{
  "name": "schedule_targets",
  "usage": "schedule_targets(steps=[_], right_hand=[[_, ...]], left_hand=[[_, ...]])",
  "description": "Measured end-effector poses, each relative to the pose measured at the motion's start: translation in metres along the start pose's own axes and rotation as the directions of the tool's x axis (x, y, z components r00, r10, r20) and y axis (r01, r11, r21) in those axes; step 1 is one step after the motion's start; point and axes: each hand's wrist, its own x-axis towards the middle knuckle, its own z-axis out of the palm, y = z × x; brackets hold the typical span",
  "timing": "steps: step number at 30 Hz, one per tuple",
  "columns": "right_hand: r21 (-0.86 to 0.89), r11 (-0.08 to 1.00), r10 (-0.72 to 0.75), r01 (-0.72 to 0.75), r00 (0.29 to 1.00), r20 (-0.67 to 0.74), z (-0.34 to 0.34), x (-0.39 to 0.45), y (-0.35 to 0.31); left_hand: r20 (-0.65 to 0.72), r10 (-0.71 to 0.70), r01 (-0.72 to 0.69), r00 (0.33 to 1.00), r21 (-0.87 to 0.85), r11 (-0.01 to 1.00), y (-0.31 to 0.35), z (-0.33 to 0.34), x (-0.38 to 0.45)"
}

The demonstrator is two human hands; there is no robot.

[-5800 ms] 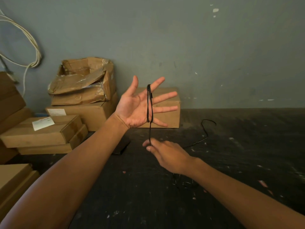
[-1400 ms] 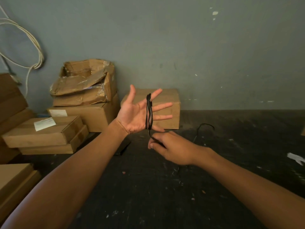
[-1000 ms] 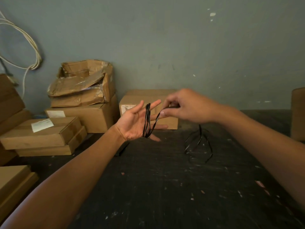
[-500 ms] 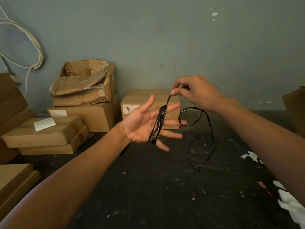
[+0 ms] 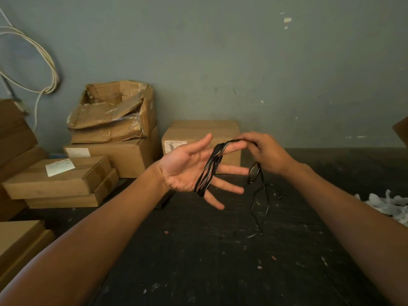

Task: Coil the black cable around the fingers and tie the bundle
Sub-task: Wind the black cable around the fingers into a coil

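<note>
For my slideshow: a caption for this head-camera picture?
Right hand lays thin black cable over open left hand, slack dangling.

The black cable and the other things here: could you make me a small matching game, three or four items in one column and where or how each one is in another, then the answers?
Things:
1. black cable
2. left hand
3. right hand
4. white cord

States:
A. hangs in loops against the wall
B. pinches the cable at the other hand's fingertip
C. wound in loops around spread fingers
D. open, palm up, fingers spread

Pairs: 1-C, 2-D, 3-B, 4-A
</note>
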Motion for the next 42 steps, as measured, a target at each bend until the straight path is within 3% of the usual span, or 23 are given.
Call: schedule_targets(steps=[4, 8, 15, 18, 25, 33, 39, 42], right_hand=[[-0.030, 0.999, -0.021, 0.021, 1.000, -0.001, 0.001, 0.002, 0.006], [0.055, 0.998, 0.025, -0.026, 0.999, 0.021, 0.009, -0.003, 0.010], [0.002, 0.994, 0.103, -0.108, 0.958, 0.266, 0.070, -0.037, -0.008], [0.058, 0.984, 0.130, -0.167, 0.907, 0.400, 0.082, -0.049, -0.032], [0.036, 0.996, 0.050, -0.082, 0.845, 0.532, 0.073, -0.047, -0.068], [-0.062, 0.997, -0.001, 0.042, 0.831, 0.556, 0.045, -0.034, -0.090], [-0.074, 0.995, -0.008, 0.060, 0.829, 0.559, 0.010, -0.018, -0.104], [-0.143, 0.984, -0.011, 0.102, 0.846, 0.533, -0.006, -0.003, -0.104]], left_hand=[[0.031, -0.001, 0.000, 1.000, 0.028, 1.000, 0.001, 0.002, -0.001], [0.050, 0.057, -0.057, 0.997, 0.010, 0.998, 0.006, 0.006, 0.001], [0.029, 0.231, -0.231, 0.973, -0.001, 0.973, 0.028, 0.009, 0.011], [-0.038, 0.261, -0.261, 0.965, -0.002, 0.965, 0.032, 0.004, 0.012], [-0.240, 0.317, -0.328, 0.918, -0.007, 0.945, 0.027, -0.024, 0.001], [-0.550, 0.344, -0.409, 0.761, 0.006, 0.913, 0.018, -0.042, -0.010], [-0.668, 0.259, -0.312, 0.697, 0.042, 0.949, 0.010, -0.049, -0.013], [-0.638, 0.207, -0.206, 0.742, 0.077, 0.976, -0.002, -0.051, -0.014]])
